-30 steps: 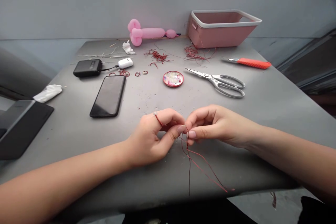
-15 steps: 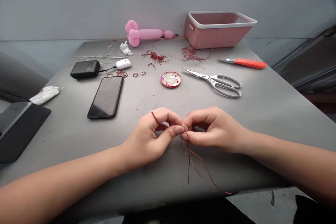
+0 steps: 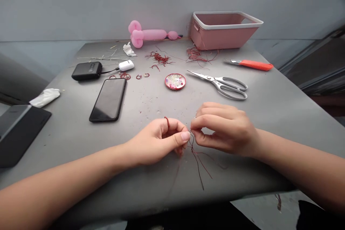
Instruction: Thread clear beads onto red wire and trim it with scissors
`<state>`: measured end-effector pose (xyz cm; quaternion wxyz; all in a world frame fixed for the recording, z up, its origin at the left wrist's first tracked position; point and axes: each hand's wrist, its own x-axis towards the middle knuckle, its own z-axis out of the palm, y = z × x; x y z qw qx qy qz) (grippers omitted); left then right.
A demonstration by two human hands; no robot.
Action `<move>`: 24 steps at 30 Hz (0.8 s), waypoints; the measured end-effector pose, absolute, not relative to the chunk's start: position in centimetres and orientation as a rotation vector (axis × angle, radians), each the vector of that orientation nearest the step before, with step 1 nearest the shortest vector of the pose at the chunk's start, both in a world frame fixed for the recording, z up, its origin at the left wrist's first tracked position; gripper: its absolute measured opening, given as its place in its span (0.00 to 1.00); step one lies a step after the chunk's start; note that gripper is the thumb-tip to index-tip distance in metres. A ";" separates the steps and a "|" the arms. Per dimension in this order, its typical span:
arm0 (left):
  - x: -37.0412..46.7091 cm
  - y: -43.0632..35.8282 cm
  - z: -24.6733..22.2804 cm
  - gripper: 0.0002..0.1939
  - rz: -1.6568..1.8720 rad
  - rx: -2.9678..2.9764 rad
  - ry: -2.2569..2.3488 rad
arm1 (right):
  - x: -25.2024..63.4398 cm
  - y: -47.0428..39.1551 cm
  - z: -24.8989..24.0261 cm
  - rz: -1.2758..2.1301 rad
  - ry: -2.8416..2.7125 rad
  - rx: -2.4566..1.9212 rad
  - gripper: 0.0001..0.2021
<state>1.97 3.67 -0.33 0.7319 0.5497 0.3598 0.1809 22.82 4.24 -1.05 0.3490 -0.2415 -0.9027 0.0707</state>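
Note:
Thin dark red and black cords [image 3: 198,160] hang down between my hands over the front part of the table. My left hand [image 3: 164,140] pinches the cords between thumb and index finger, and a red cord loop [image 3: 167,122] circles its index finger. Close beside it, my right hand [image 3: 223,127] pinches a strand with thumb and index fingertips, its other fingers curled above. The exact spot where the strands meet is partly hidden by the fingertips. Beyond my hands lies a small round red-rimmed dish [image 3: 175,82] holding beads.
Scissors [image 3: 218,83] and an orange-handled cutter [image 3: 254,65] lie to the right. A phone [image 3: 108,100], power bank [image 3: 86,70] and white earbud case [image 3: 126,65] are at left. Behind are cord pieces [image 3: 160,58], a pink balloon [image 3: 153,35] and a pink basket [image 3: 223,37].
My right hand has lifted and turned slightly, its fingertips drawing a little apart from my left. My left hand has tilted, and the hanging cord ends have swung and spread.

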 end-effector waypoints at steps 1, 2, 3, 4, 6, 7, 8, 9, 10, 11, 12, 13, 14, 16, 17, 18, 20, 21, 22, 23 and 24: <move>2.0 3.7 -0.4 0.18 0.395 1.155 0.765 | 22.8 4.3 -1.0 0.163 -2.334 -0.620 0.07; 2.0 3.7 -0.4 0.18 0.396 1.105 0.745 | 22.7 4.3 -1.0 0.158 -2.320 -0.622 0.07; 2.0 3.7 -0.5 0.18 0.405 1.062 0.728 | 22.7 4.3 -1.0 0.161 -2.296 -0.625 0.07; 2.1 3.6 -0.6 0.17 0.421 1.025 0.716 | 22.7 4.3 -1.0 0.168 -2.269 -0.631 0.07; 2.1 3.6 -0.7 0.15 0.484 0.962 0.699 | 22.7 4.2 -1.0 0.227 -2.214 -0.653 0.07; 2.1 3.6 -0.7 0.14 0.516 0.932 0.698 | 22.7 4.1 -1.0 0.304 -2.186 -0.685 0.07; 2.1 3.6 -0.8 0.13 0.544 0.905 0.704 | 22.7 4.0 -1.0 0.420 -2.146 -0.734 0.07; 2.1 3.5 -0.9 0.13 0.567 0.880 0.714 | 22.7 4.0 -1.0 0.575 -2.092 -0.794 0.06; 2.1 3.5 -0.9 0.12 0.584 0.858 0.724 | 22.6 3.9 -1.0 0.759 -2.021 -0.856 0.04; 2.0 3.5 -1.0 0.12 0.598 0.839 0.728 | 22.5 3.9 -1.0 0.954 -1.942 -0.911 0.03; 2.0 3.5 -1.1 0.12 0.608 0.823 0.727 | 22.5 3.9 -1.0 1.134 -1.866 -0.948 0.04; 2.0 3.6 -1.2 0.12 0.617 0.810 0.724 | 22.4 3.9 -1.0 1.274 -1.809 -0.961 0.05; 1.9 3.6 -1.3 0.12 0.617 0.803 0.723 | 22.4 4.0 -1.1 1.354 -1.791 -0.961 0.06; 1.9 3.7 -1.3 0.12 0.587 0.793 0.728 | 22.5 4.3 -1.1 1.255 -1.895 -0.937 0.05; 1.9 3.7 -1.3 0.12 0.558 0.788 0.729 | 22.6 4.4 -1.2 1.075 -1.992 -0.904 0.03; 1.9 3.8 -1.3 0.12 0.527 0.782 0.725 | 22.7 4.5 -1.2 0.839 -2.089 -0.854 0.03; 1.9 3.9 -1.2 0.11 0.477 0.769 0.706 | 23.0 4.7 -1.2 0.362 -2.222 -0.729 0.06; 1.9 3.9 -1.2 0.11 0.464 0.763 0.698 | 23.2 4.8 -1.2 0.183 -2.250 -0.672 0.07; 1.9 3.9 -1.1 0.10 0.459 0.760 0.696 | 23.4 4.9 -1.2 0.059 -2.264 -0.631 0.08; 1.9 3.9 -1.1 0.10 0.459 0.759 0.698 | 23.5 5.0 -1.1 -0.024 -2.271 -0.612 0.09; 1.9 3.9 -1.0 0.10 0.460 0.759 0.700 | 23.8 5.2 -1.0 -0.086 -2.276 -0.614 0.10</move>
